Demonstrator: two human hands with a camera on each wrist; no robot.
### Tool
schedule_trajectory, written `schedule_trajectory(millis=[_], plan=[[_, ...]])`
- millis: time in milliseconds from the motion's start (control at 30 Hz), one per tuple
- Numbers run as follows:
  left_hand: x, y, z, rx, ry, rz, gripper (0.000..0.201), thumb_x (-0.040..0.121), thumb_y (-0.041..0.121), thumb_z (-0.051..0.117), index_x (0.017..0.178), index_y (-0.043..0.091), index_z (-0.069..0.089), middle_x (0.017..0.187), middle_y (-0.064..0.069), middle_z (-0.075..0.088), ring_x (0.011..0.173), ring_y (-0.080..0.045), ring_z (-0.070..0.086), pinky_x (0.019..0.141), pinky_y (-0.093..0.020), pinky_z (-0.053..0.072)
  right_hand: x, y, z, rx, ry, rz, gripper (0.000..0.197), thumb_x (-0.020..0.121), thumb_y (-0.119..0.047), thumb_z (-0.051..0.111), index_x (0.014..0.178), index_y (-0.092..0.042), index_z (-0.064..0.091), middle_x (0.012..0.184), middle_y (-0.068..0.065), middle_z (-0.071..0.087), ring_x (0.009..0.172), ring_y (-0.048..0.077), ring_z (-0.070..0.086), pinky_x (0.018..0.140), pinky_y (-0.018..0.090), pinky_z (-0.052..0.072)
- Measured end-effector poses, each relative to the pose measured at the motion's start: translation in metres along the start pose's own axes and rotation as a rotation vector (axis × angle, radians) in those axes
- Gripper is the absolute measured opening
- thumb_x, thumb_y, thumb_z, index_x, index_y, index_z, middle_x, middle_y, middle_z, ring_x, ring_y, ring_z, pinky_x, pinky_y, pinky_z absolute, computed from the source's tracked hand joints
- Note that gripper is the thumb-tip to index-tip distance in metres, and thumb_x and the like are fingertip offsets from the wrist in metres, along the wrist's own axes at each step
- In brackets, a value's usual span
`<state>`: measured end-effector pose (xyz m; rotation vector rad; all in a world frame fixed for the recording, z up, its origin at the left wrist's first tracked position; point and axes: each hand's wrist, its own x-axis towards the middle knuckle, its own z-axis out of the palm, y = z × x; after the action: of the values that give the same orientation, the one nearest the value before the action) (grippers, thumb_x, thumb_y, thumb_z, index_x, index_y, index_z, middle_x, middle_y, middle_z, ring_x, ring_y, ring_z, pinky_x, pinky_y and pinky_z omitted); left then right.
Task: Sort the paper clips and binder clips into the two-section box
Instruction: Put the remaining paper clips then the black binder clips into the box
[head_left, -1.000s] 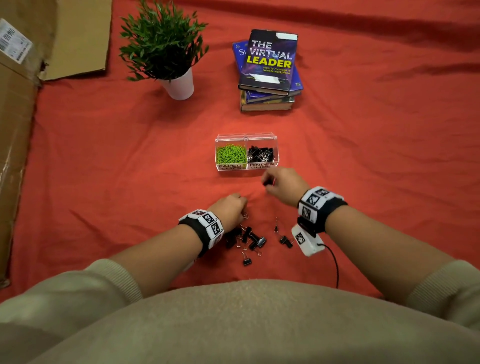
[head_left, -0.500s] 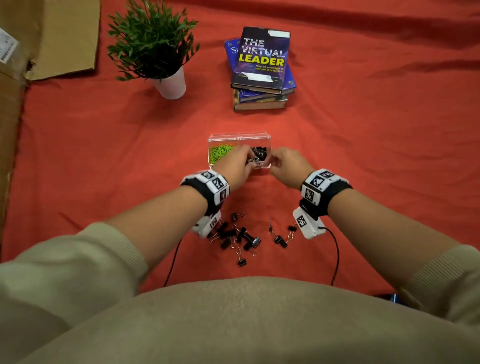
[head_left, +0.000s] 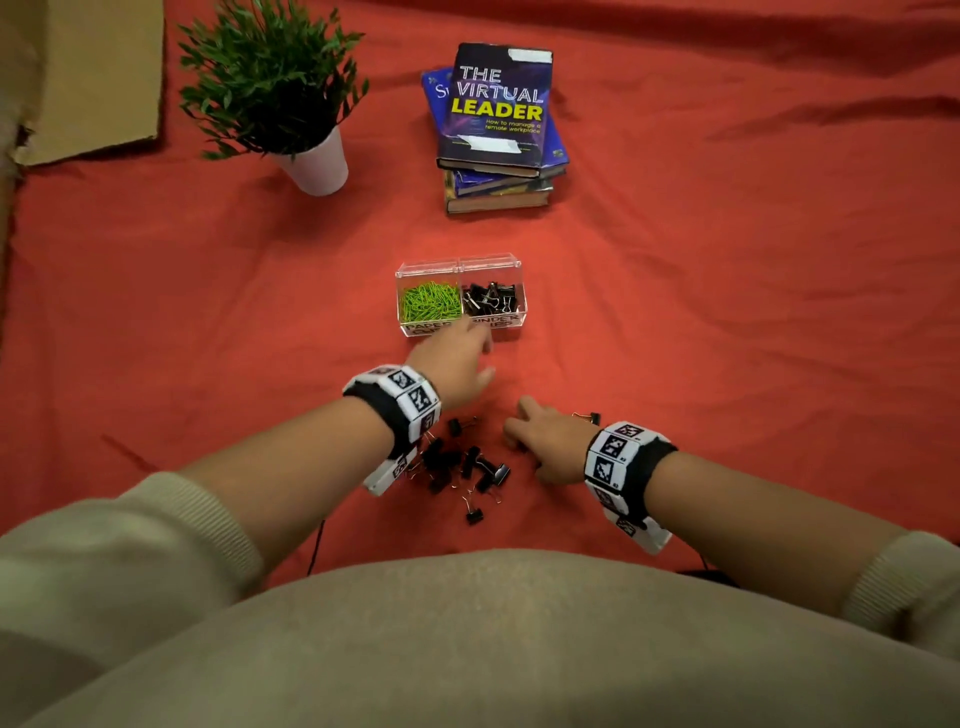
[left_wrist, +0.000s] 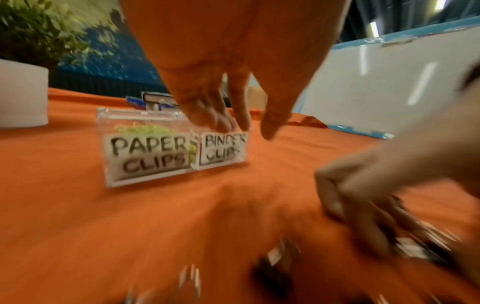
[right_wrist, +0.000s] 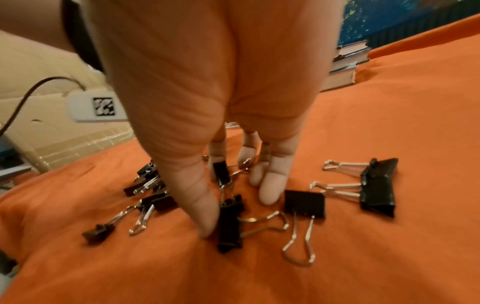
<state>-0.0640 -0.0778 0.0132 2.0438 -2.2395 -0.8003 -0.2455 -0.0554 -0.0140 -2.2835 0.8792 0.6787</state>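
Right hand reaching into the loose binder clips, left hand empty by the box.

The right hand (right_wrist: 228, 127) has its thumb and fingers spread down around one binder clip (right_wrist: 230, 228) in the pile (head_left: 462, 467) at lower centre, touching but not yet pinching it. The left hand (head_left: 452, 364) hangs relaxed, holding nothing, just below the two-section box (head_left: 511, 270) at mid-frame. Green paper clips (head_left: 428, 301) fill its left section, black clips the right. Risk, as I judge it: wire handles lie tangled, so one lift may drag neighbours along and drop them. Labels read "PAPER CLIPS" and "BINDER CLIPS"; the top book (head_left: 496, 109) reads "THE VIRTUAL LEADER".
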Motion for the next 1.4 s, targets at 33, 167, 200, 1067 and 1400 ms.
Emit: schedule_trajectory(millis=[33,167,200,1067,1400], plan=[[-0.01,-0.002,0.006,0.053,-0.108,-0.007,0.032,0.083,0.04,0.062,0.105,0.019,0.055,0.111,-0.003,0.053,0.1,-0.024,0.058,0.083,-0.036,0.049,0.001,0.0,-0.001,0.011,0.007,-0.002,0.036,0.074,-0.003,0.058,0.108,-0.013,0.051,0.119,0.011,0.038,0.098,0.032,0.052,0.067,0.035,0.039],[-0.041,-0.008,0.032,0.168,-0.278,-0.007,0.053,0.073,0.054,0.067,0.11,0.02,0.051,0.114,-0.005,0.051,0.104,-0.027,0.056,0.08,-0.036,0.047,0.006,0.002,0.0,0.039,0.019,-0.033,0.02,0.072,-0.002,0.056,0.088,-0.009,0.063,0.109,0.009,0.05,0.094,0.031,0.055,0.074,0.037,0.046],[-0.046,-0.01,0.037,0.168,-0.28,0.0,0.057,0.071,0.056,0.069,0.111,0.019,0.049,0.114,-0.005,0.049,0.105,-0.028,0.055,0.079,-0.037,0.047,0.008,0.004,0.001,0.059,0.027,-0.038,0.017,0.071,-0.003,0.056,0.085,-0.009,0.065,0.105,0.008,0.053,0.093,0.03,0.056,0.077,0.037,0.047],[-0.053,-0.027,0.058,-0.066,-0.142,-0.037,0.02,0.084,0.022,0.062,0.1,0.015,0.051,0.108,-0.004,0.051,0.099,-0.027,0.056,0.075,-0.036,0.043,0.056,0.027,-0.115,0.374,0.621,0.176,0.024,0.081,-0.003,0.052,0.097,-0.009,0.069,0.102,0.01,0.069,0.085,0.019,0.06,0.082,0.025,0.048],[-0.05,-0.03,0.059,-0.136,-0.116,-0.119,0.035,0.082,0.011,0.059,0.115,0.016,0.048,0.116,-0.007,0.044,0.096,-0.032,0.059,0.084,-0.042,0.05,-0.017,0.036,-0.024,0.044,0.017,0.369,0.067,0.064,-0.036,0.077,0.12,-0.022,0.042,0.119,0.009,0.039,0.111,0.031,0.045,0.089,0.043,0.048]])
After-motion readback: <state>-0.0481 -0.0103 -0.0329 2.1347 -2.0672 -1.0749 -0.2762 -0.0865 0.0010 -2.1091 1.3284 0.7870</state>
